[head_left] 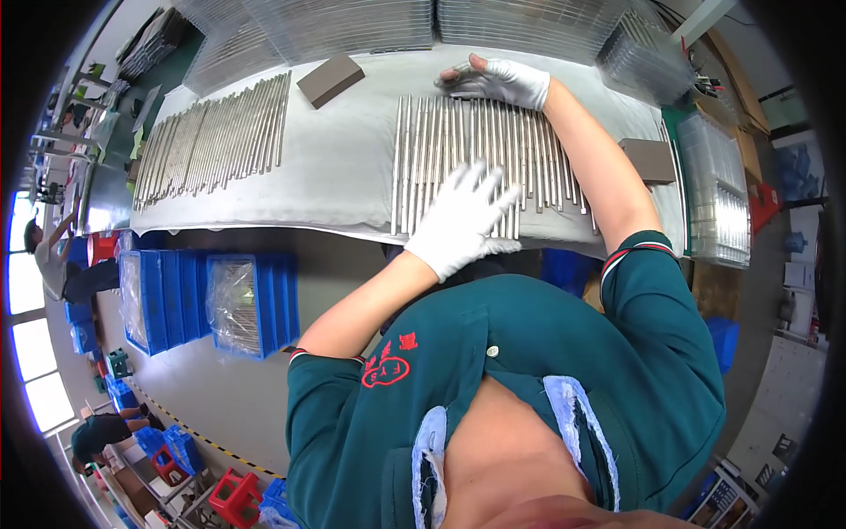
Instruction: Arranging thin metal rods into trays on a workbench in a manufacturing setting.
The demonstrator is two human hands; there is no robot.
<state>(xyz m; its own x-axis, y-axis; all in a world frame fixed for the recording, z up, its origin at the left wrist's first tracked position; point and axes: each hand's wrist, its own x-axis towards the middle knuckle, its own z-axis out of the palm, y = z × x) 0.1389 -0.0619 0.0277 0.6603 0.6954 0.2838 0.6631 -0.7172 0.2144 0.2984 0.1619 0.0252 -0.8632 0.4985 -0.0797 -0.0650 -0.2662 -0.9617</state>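
A row of slim metal rods (483,132) lies side by side on the cloth-covered table in front of me. My left hand (465,219), in a white glove, rests over their near ends with its fingers spread. At the far ends is my right hand (507,81), gloved too, its fingers stretched out to the left along the row and its fingertips dark. Neither hand grips a rod. To the left, a second row of metal rods (216,132) is laid out at a slant. Between the rows, towards the back, sits a brown rectangular block (330,81).
Stacks of clear plastic trays (352,31) line the table's back, with more trays (716,189) at the right end. Another brown block (648,160) lies by my right forearm. Blue crates (256,304) stand below the table's front edge. Other people (62,260) are farther left.
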